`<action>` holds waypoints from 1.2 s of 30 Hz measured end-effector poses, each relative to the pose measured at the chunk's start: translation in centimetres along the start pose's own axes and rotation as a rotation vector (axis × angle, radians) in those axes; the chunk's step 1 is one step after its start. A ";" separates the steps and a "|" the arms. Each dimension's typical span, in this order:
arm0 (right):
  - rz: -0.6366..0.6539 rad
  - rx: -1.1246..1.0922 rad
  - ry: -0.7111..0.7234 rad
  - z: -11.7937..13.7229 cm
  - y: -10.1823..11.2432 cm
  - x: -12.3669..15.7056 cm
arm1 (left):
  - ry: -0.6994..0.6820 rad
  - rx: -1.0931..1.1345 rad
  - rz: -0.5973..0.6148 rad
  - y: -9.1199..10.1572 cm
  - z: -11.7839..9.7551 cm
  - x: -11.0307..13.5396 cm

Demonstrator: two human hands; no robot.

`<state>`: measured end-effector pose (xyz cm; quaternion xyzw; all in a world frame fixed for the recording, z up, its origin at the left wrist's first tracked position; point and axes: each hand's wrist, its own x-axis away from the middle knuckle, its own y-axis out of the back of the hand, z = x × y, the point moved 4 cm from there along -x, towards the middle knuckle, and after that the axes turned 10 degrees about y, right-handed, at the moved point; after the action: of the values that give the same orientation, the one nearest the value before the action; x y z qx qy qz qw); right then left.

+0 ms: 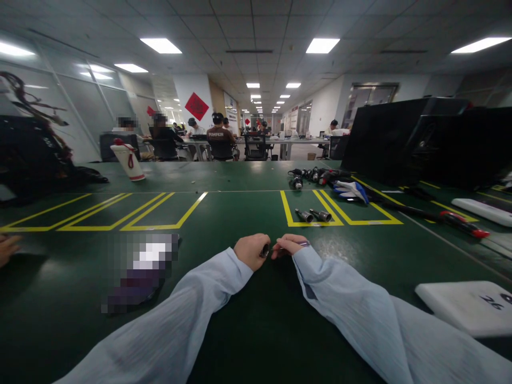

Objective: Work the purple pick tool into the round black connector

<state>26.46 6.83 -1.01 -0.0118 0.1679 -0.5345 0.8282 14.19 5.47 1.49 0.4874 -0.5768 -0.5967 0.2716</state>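
Observation:
My left hand (250, 252) is curled round a small metal cylinder (264, 250), whose round hollow end faces my right hand. It resembles the loose sockets, but most of it is hidden in the fist. Close by on the right, my right hand (288, 245) is closed in a pinch. A thin, stick-like tool (305, 243) shows behind its fingers; its kind is too small to make out. Beyond my hands, two metal socket bits with narrow shanks, a left one (304, 215) and a right one (321, 215), lie inside a yellow taped box (294, 224).
A pixelated flat object (140, 274) lies left of my forearm. Another person's hand (8, 248) is at the left edge. White-and-blue gloves (351, 192), dark tools (296, 181), a red-black handled tool (464, 223) and a white box (470, 306) are on the right. A cup (130, 160) stands back left.

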 end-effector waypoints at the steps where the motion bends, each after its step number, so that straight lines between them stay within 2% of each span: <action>1: 0.020 -0.026 -0.013 0.0 -0.1 0.0 | -0.009 0.009 -0.002 0.0 0.0 0.0; 7: 0.068 -0.145 -0.091 0.4 0.0 -0.3 | -0.055 0.141 -0.050 0.3 0.1 0.1; 12: 0.079 -0.199 -0.079 0.2 -0.1 -0.4 | -0.036 0.113 -0.061 0.2 0.2 0.1; 17: 0.023 -0.053 0.018 0.3 0.2 -0.2 | 0.002 0.059 -0.053 0.1 0.1 0.1; 20: 0.033 0.006 0.012 0.2 0.2 -0.1 | 0.008 0.026 -0.035 0.1 0.1 0.2; 25: 0.113 -0.128 -0.063 0.0 -0.3 -0.3 | -0.041 0.080 -0.054 0.2 0.0 0.1; 30: 0.128 -0.255 -0.103 0.3 -0.5 -0.4 | -0.056 0.214 -0.148 0.5 0.2 0.2; 36: 0.120 -0.227 -0.036 0.0 -0.3 -0.6 | 0.002 0.168 -0.165 0.5 0.4 0.2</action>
<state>26.00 7.21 -0.83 -0.1049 0.2128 -0.4611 0.8551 13.65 5.42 1.85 0.5549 -0.5824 -0.5660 0.1803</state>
